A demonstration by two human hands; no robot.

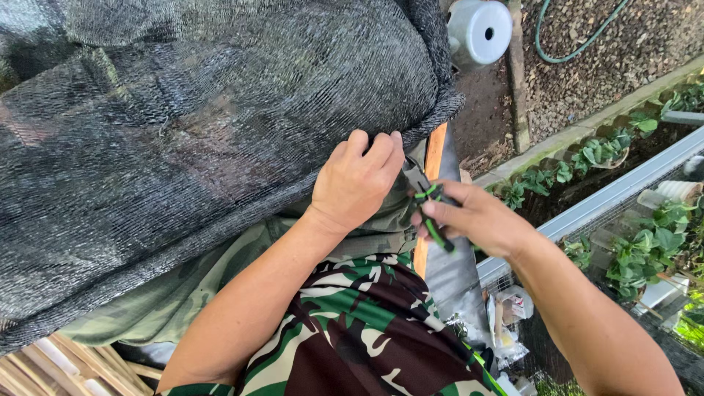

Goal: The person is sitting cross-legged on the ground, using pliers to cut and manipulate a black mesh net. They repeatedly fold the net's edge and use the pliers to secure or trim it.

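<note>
A large sheet of black shade netting [183, 125] fills the upper left of the head view. My left hand [357, 178] grips the netting's lower edge, fingers curled over it. Just to its right, my right hand [480, 218] holds pliers with green and black handles [433, 216], their jaws pointing up toward the netting's edge beside my left fingers. Below both hands, a camouflage cloth [352, 323] lies over a narrow orange and grey beam [440, 257].
A grey watering can [478, 29] and a green hose [579, 40] lie on the gravel far below. Leafy green plants [645, 249] grow along a grey metal rail [623, 189] at right. Wooden slats [66, 367] show at the bottom left.
</note>
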